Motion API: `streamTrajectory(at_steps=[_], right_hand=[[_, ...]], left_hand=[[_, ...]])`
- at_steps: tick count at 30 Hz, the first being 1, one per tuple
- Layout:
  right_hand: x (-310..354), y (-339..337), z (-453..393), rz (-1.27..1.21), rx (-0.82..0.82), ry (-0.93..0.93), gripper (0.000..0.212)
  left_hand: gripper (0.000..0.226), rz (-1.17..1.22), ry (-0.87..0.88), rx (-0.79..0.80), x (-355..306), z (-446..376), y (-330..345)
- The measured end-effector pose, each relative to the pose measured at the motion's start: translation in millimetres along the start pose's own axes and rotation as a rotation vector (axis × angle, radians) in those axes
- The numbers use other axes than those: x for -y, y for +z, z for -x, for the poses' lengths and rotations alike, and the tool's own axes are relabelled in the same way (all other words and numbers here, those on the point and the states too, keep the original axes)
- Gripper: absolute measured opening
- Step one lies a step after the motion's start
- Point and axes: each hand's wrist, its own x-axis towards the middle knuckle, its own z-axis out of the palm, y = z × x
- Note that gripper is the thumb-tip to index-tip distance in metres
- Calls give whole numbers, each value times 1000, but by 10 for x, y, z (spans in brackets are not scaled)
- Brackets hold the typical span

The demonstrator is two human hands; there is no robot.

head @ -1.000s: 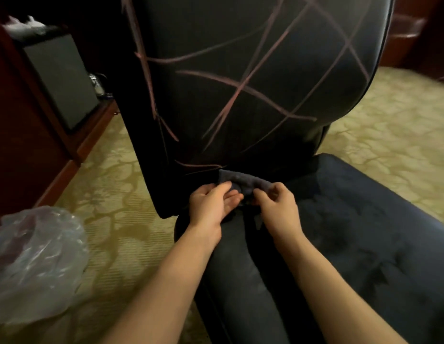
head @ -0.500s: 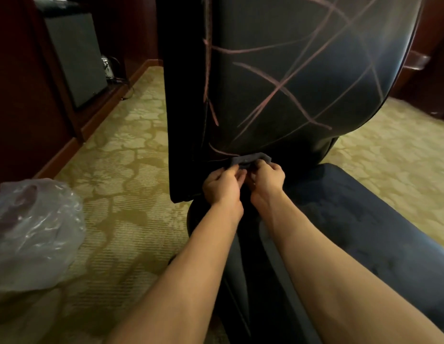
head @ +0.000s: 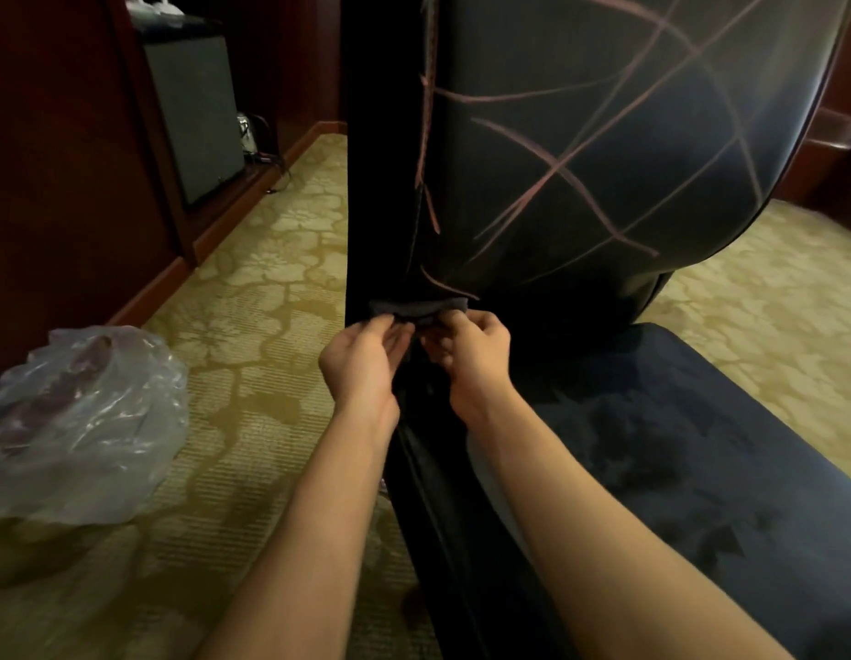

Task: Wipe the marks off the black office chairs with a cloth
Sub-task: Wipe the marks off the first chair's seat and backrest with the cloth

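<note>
Left hand (head: 361,362) and right hand (head: 471,354) both pinching dark cloth (head: 416,309), cloth against marked chair (head: 604,150) back, low left.

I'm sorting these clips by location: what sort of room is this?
Probably a hotel room or an office: patterned yellow-green carpet, dark red-brown wooden cabinetry housing a small grey fridge-like unit, and a black padded office chair.
</note>
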Motion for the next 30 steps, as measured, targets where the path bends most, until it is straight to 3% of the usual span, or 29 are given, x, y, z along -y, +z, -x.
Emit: streamTrajectory(at_steps=[5,9,11,18,24,26,30], right_hand=[[209,-339,-163,-58,-100,58,10],[234,-346,-219,-107,-98,73,10],[193,-182,-136,-132,-103,96,6],[-125,393,207,-213,52,179,13],[-76,129,102,-96,117,125,6],[18,7,-12,-84,95,118,2],[180,-271,-232,-45,-10,96,15]], left_hand=[[8,-14,-104,42,419,27,315],[17,45,-207,40,323,-1,379],[25,60,-178,23,188,-7,294],[4,30,73,-44,-278,-78,-106],[5,3,9,-21,-97,-185,-68],[6,35,9,-10,86,-176,27],[11,-1,-45,15,443,-150,328]])
